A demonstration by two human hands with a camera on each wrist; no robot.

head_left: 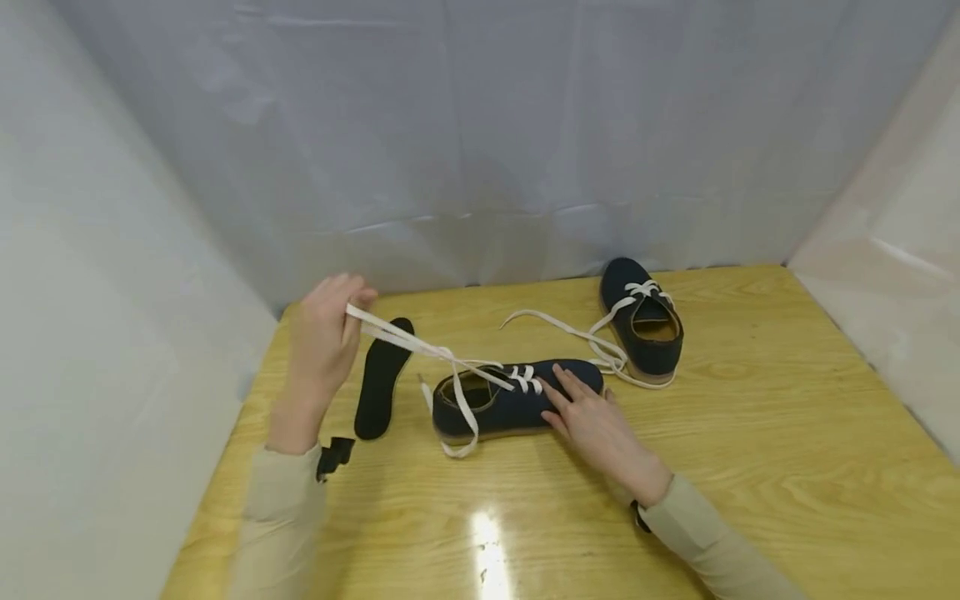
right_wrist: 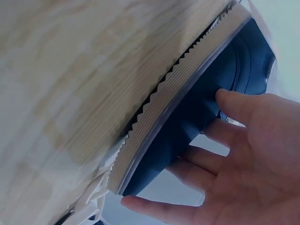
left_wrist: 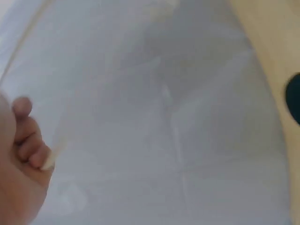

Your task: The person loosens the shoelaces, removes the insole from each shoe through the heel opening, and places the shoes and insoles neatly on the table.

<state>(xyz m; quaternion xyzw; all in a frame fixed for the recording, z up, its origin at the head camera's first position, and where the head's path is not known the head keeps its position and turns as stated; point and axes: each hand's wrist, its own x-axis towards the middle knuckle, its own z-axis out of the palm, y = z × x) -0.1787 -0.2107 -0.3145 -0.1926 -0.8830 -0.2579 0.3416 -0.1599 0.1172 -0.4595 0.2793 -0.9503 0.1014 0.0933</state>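
Observation:
A dark blue shoe lies lengthwise on the table, its toe to the right. White shoelaces run from its eyelets up to my left hand, which grips them above the table at the left, curled fingers round them. In the left wrist view that hand is partly cut off, with a bit of lace at its fingers. My right hand rests on the front of the shoe with its fingers spread. The right wrist view shows the thumb and fingers against the shoe's upper, above the ribbed sole.
A black insole lies left of the shoe. The second dark blue shoe stands at the back right, its loose white lace trailing left over the wooden table. A grey curtain hangs behind the table.

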